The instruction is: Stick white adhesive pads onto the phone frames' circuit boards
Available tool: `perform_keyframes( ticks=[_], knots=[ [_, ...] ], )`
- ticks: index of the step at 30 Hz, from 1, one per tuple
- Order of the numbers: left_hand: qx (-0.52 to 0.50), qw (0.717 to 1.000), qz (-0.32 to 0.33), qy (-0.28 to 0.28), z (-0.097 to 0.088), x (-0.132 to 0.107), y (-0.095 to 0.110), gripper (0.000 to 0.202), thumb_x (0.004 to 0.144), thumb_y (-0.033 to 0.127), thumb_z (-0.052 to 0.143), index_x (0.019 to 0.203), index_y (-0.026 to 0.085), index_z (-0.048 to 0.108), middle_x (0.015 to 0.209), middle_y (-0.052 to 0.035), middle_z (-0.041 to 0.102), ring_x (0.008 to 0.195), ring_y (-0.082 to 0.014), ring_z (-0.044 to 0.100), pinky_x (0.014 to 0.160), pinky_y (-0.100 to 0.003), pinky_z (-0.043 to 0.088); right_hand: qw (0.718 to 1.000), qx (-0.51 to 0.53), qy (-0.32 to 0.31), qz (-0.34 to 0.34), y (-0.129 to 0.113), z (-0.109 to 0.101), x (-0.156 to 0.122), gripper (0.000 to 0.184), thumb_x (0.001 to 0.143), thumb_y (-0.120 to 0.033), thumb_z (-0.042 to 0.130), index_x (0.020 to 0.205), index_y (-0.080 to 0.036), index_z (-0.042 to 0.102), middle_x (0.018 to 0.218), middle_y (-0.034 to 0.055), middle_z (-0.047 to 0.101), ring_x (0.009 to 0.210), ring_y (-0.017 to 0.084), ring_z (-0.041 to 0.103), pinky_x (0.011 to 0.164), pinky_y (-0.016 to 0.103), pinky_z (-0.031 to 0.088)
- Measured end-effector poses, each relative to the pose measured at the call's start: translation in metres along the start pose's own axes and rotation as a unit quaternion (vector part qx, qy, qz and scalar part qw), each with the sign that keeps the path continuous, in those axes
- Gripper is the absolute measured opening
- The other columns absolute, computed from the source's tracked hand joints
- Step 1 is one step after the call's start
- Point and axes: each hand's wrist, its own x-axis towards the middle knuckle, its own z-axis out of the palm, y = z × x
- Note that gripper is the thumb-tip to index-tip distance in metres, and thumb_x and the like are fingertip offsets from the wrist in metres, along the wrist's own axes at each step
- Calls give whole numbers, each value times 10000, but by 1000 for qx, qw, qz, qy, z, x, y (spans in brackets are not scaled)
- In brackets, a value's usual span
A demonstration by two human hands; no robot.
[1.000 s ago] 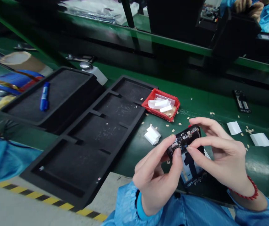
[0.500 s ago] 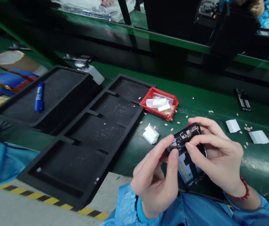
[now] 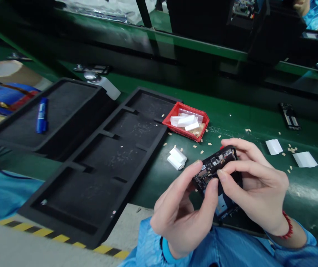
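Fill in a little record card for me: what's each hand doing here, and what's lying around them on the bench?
Surface: green bench, strewn with small tan scraps
Left hand: thumb and forefinger pinch the opened phone at its left edge
Right hand: grip on the same phone from the right, fingertip on its circuitry
Beside hands: white blocks; red bin holding white pieces
Left side: black foam tray; second tray with blue marker
Right side: two white slips
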Motion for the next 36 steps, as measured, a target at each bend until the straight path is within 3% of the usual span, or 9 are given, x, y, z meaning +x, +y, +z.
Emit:
perform_keyframes(
  ticks=[13, 18, 29, 36],
  knots=[
    [17, 1000, 10, 11, 6, 3, 2, 385, 718, 42, 799, 1058, 221, 780, 861, 15, 819, 601, -141, 751, 550, -206, 643, 1000, 7, 7, -2, 2, -1, -3, 196, 811, -28, 715, 807, -220, 753, 1179, 81, 690, 1013, 214, 714, 829, 326, 637],
    [15, 1000, -12, 15, 6, 4, 3, 428, 714, 32, 803, 1088, 238, 778, 873, 23, 818, 616, -107, 744, 575, -161, 627, 1000, 2, -15, -15, 2, -5, -6, 224, 838, -10, 696, 903, -209, 775, 1287, 92, 669, 1050, 195, 719, 951, 332, 612],
    [22, 1000, 0, 8, 6, 4, 4, 454, 725, 40, 796, 1132, 240, 766, 899, 14, 820, 638, -129, 758, 600, -195, 651, 999, 7, -10, -42, 3, -5, -7, 270, 820, 1, 683, 939, -213, 798, 1321, 128, 666, 1061, 259, 730, 920, 428, 635],
    [25, 999, 30, 16, 5, 1, 2, 513, 735, 15, 778, 1190, 249, 744, 1008, -2, 822, 749, -172, 789, 638, -229, 667, 997, -26, 19, -63, 4, 0, -9, 246, 793, -16, 726, 908, -223, 795, 1321, 125, 676, 1159, 301, 701, 958, 462, 628]
  ],
)
